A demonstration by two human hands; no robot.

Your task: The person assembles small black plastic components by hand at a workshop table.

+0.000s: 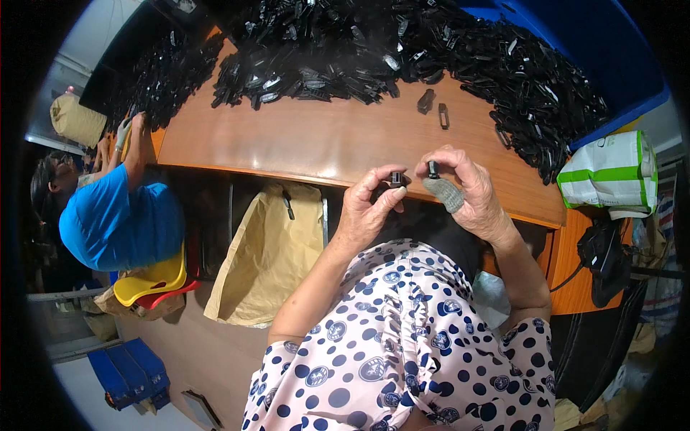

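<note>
Just off the table's front edge, my left hand (pixel 369 210) pinches a small black plastic part (pixel 396 179) between thumb and forefinger. Close beside it, my right hand (pixel 476 192) grips another small black plastic part (pixel 433 169) the same way. A grey knitted cover (pixel 445 194) sits over the right thumb. The two parts are a short gap apart, their exact kind too small to tell. On the brown table (pixel 309 140), two loose black pieces, one a dark solid piece (pixel 426 101) and one a slotted frame (pixel 443 116), lie beyond my right hand.
A large heap of black plastic parts (pixel 316 57) covers the table's far side, with a blue bin (pixel 611 50) behind it. At right stands a white-and-green bag (pixel 607 176). An open brown paper sack (pixel 269 251) hangs at the front edge. A co-worker in blue (pixel 129 223) sits left.
</note>
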